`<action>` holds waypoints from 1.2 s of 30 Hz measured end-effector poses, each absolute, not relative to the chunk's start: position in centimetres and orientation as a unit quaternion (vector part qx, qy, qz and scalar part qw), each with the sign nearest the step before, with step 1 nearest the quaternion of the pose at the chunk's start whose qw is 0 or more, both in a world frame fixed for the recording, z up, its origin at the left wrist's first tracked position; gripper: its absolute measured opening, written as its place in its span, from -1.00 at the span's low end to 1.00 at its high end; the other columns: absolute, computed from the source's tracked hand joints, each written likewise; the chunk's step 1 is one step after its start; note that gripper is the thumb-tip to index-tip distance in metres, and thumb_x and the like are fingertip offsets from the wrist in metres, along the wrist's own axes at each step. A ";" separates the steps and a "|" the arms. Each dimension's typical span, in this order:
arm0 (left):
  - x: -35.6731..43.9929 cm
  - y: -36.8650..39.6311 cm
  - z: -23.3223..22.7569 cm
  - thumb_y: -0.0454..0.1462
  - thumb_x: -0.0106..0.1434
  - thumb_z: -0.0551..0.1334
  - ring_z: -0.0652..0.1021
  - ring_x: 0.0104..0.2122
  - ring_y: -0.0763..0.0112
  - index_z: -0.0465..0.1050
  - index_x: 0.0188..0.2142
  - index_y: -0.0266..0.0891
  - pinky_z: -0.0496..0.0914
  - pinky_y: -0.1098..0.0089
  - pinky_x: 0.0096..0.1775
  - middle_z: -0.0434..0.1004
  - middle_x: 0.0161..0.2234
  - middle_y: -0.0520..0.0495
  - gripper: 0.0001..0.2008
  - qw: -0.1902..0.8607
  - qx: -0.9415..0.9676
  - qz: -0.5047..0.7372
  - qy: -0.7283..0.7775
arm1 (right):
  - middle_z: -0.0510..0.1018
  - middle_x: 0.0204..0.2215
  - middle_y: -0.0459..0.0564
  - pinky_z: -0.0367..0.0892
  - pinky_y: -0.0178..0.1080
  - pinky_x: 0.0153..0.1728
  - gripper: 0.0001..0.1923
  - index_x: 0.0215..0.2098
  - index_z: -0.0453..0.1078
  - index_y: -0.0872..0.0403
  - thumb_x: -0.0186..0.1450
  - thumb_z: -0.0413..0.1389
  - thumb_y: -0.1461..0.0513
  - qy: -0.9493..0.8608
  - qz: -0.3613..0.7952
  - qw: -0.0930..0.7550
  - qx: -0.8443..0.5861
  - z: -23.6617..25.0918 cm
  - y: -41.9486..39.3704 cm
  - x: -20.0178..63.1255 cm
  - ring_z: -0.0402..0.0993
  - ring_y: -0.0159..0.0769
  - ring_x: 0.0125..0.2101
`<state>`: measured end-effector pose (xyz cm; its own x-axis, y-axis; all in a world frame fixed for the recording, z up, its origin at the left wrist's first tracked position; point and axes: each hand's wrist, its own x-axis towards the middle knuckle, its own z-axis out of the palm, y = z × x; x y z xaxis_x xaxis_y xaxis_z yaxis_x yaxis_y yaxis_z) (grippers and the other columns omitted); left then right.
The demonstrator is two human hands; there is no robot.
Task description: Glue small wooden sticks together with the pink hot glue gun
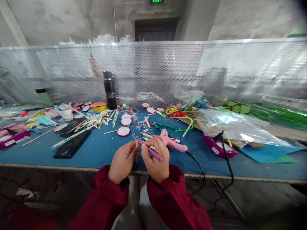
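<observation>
Between the thumb and fingers of my left hand [122, 162] a flat wooden craft stick [137, 156] is pinched upright near the table's front edge. My right hand [157, 158] grips a purple marker pen [153, 152], its tip end at the upper part of the stick; whether they touch I cannot tell. Just beyond my right hand lies a pink hot glue gun [174, 143] with a black cord. Past my fingers are green-handled pliers [165, 126] and a round white disc with a red rim [123, 131].
Left of my hands lie a black phone [72, 145] and a pile of wooden sticks [100, 118]. A black bottle [109, 91] stands before the perforated metal screen [155, 70]. Rightward are a purple device [220, 148], a clear plastic bag [240, 126] and coloured pipe cleaners [176, 112].
</observation>
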<state>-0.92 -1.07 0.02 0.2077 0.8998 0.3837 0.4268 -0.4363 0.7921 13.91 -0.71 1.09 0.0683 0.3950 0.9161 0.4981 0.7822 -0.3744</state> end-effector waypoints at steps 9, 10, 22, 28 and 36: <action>-0.9 -1.0 -0.1 -0.04 0.54 0.02 0.39 -0.43 0.36 0.33 -0.35 -0.17 0.21 0.38 -0.32 0.41 -0.49 0.07 -0.62 0.273 0.723 0.440 0.457 | 0.50 -0.50 -0.17 0.33 -0.16 -0.24 -0.82 -0.39 0.28 -0.01 0.32 0.12 0.36 -0.674 -0.041 0.656 -0.337 1.0 -0.7 14.0 0.45 -0.31 -0.42; -0.9 -1.0 -0.1 -0.03 0.54 0.02 0.40 -0.43 0.36 0.33 -0.35 -0.17 0.21 0.38 -0.33 0.41 -0.49 0.07 -0.62 0.273 0.722 0.441 0.458 | 0.50 -0.49 -0.17 0.33 -0.16 -0.24 -0.82 -0.39 0.28 -0.01 0.32 0.12 0.36 -0.673 -0.041 0.656 -0.337 1.0 -0.7 14.0 0.45 -0.31 -0.42; -0.9 -1.0 -0.1 -0.03 0.55 0.01 0.40 -0.42 0.36 0.34 -0.34 -0.16 0.21 0.38 -0.31 0.42 -0.49 0.07 -0.61 0.274 0.722 0.437 0.461 | 0.50 -0.49 -0.17 0.33 -0.14 -0.23 -0.82 -0.39 0.28 -0.01 0.33 0.12 0.34 -0.676 -0.044 0.654 -0.337 0.9 -0.7 14.0 0.45 -0.31 -0.42; -0.9 -0.9 -0.2 -0.05 0.55 0.01 0.40 -0.42 0.36 0.32 -0.35 -0.16 0.22 0.37 -0.30 0.40 -0.49 0.07 -0.62 0.266 0.728 0.435 0.458 | 0.52 -0.47 -0.15 0.34 -0.12 -0.20 -0.84 -0.37 0.30 -0.01 0.36 0.13 0.33 -0.675 -0.037 0.656 -0.336 0.9 -0.7 14.0 0.47 -0.30 -0.40; -0.9 -1.0 -0.1 -0.03 0.55 0.00 0.42 -0.42 0.35 0.31 -0.36 -0.16 0.23 0.35 -0.30 0.41 -0.49 0.06 -0.60 0.270 0.727 0.430 0.463 | 0.51 -0.47 -0.15 0.33 -0.13 -0.21 -0.83 -0.37 0.30 -0.01 0.35 0.13 0.33 -0.675 -0.035 0.657 -0.332 0.9 -0.6 14.0 0.45 -0.30 -0.41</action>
<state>-0.91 -1.04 -0.07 0.2026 0.9050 0.3740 0.4403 -0.4254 0.7907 13.96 -0.63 0.86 0.0850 0.4028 0.9114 0.4948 0.7768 -0.3895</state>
